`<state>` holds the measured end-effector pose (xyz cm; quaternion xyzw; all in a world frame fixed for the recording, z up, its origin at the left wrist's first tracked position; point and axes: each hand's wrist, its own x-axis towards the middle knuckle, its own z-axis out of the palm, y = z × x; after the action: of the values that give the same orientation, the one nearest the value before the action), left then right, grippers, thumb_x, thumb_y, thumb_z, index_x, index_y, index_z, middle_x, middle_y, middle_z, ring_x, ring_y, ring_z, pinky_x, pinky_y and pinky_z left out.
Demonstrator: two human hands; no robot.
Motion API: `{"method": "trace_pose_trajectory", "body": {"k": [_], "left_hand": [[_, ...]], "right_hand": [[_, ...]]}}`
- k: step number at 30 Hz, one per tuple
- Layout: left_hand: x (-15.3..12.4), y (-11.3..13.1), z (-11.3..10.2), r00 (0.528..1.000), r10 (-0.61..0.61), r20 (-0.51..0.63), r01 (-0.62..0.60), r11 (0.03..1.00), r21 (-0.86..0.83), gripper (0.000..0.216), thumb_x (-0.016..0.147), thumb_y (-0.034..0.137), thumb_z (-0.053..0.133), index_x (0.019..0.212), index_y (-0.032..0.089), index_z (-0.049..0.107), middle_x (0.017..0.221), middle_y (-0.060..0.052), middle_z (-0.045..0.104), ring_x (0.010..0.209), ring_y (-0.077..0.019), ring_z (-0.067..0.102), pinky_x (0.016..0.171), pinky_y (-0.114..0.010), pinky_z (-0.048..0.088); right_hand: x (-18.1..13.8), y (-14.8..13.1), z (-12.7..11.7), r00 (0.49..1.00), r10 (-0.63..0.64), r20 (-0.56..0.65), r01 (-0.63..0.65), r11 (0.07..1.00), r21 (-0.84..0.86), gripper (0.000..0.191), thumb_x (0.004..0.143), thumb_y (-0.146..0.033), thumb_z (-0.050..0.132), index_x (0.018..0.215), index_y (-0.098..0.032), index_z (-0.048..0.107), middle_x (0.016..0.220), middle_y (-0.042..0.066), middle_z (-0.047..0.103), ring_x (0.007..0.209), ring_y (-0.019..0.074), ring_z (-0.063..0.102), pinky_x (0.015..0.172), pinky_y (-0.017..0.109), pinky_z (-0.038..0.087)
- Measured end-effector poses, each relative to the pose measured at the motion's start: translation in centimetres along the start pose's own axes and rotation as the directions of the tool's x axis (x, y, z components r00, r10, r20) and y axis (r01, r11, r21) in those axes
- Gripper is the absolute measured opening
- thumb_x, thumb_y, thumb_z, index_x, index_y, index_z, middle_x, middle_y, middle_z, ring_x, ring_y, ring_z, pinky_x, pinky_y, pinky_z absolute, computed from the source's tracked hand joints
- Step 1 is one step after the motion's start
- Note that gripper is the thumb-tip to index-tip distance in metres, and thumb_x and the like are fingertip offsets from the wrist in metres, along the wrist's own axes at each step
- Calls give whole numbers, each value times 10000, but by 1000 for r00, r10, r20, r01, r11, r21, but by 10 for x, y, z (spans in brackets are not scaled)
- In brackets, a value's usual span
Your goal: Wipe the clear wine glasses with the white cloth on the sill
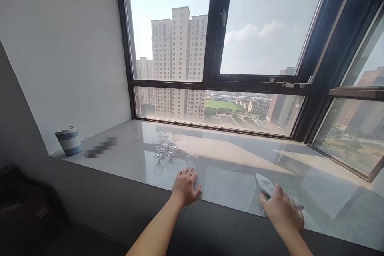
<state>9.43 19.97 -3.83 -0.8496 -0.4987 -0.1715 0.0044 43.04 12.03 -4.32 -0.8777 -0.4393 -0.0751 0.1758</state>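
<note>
My left hand (185,188) is at the front of the sill, its fingers around the lower part of a clear stemmed glass (192,161). The glass stands upright; its foot is hidden behind my fingers. Farther right, my right hand (283,212) grips a folded, pale grey cloth (265,184) against the sill, one end poking out past the thumb. Several more clear stemmed glasses (171,149) stand upright in a cluster, behind and left of my left hand.
The glossy grey windowsill (228,186) reflects the light, and its front edge drops off toward me. A blue-and-white bucket (69,141) stands at its left end, beside a blurred-out patch. Dark-framed windows (210,86) rise behind, with a handle and a metal stay.
</note>
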Motion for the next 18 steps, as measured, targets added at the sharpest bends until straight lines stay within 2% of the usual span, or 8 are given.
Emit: {"method": "trace_pose_trajectory", "body": {"k": [3,6,8,10,12,15,18], "left_hand": [[0,0,0,1000,8,5,-8,1000,-6,479,871,529,469,1240,249,588,1310,-135,592,1228,-336,487,1050,-495,354],[0,-1,2,1000,8,-5,-8,1000,-29,480,872,529,468,1247,253,586,1340,-133,577,1262,-340,468,1066,-502,342],[0,-1,3,1000,7,-13,-8,999,-45,484,871,525,472,1255,252,582,1366,-134,561,1275,-343,461,1073,-507,336],[0,-2,3,1000,10,-18,-11,998,-56,489,866,522,477,1256,245,580,1375,-137,553,1272,-347,463,1068,-514,338],[0,-2,2,1000,18,-21,-19,998,-65,496,858,524,487,1250,235,582,1381,-143,548,1267,-352,464,1061,-521,343],[-1,-1,2,999,19,-25,-21,996,-84,503,836,528,517,1236,232,589,1400,-147,531,1273,-362,455,1064,-535,339],[-1,0,3,999,6,-33,-10,994,-105,492,823,522,535,1215,234,607,1389,-152,538,1279,-372,450,1074,-547,330]], "right_hand": [[-3,-9,-1,993,-66,101,62,997,40,559,905,-259,319,1456,-167,334,1200,187,629,1045,349,619,706,406,469],[2,-29,-15,992,-44,121,26,989,148,562,884,-238,341,1445,-209,342,1106,157,672,882,318,663,611,342,428],[9,-51,-29,994,-96,48,81,964,254,552,862,-234,377,1413,-212,378,1137,144,668,861,296,663,609,320,415],[16,-81,-45,979,-189,-73,202,899,388,551,835,-220,406,1385,-212,399,1177,125,656,859,265,658,618,297,417],[17,-118,-60,946,-272,-175,324,806,495,546,805,-189,418,1351,-198,412,1082,99,673,832,238,650,653,285,433],[4,-179,-72,832,-461,-308,553,641,533,571,778,-128,387,1345,-187,400,1025,80,667,850,224,637,736,302,457],[-19,-228,-70,641,-707,-299,741,470,479,620,758,-70,373,1370,-172,388,1076,94,664,913,217,630,773,309,467]]}}
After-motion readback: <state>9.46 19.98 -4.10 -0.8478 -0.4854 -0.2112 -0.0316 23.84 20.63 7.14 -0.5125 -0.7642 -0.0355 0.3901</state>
